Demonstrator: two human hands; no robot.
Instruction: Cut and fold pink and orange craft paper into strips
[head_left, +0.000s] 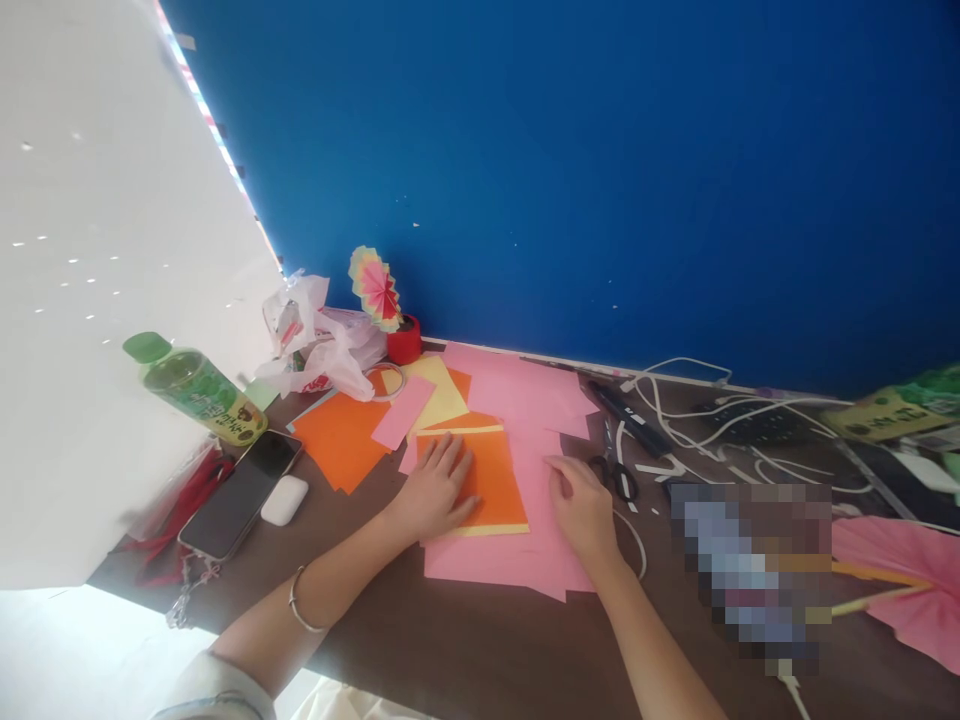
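My left hand (439, 487) lies flat with its fingers spread on a sheet of orange paper (499, 480). Strips of yellow paper (499, 529) show along that sheet's top and bottom edges. Under it are larger sheets of pink paper (480, 562). To the right, my right hand (587, 508) rests at the pink paper's right side with its fingers curled in; whether anything is between them is hidden. More orange paper (341, 440), a yellow sheet (442, 400) and a small pink piece (403, 414) lie beyond my left hand.
On the left are a green-capped bottle (202, 390), a phone (240, 495) and a white earbud case (284, 500). A paper fan flower (375, 290) stands in a red tape roll (404, 342) beside a plastic bag (322, 345). Scissors (615, 472) and white cables (675, 420) lie right.
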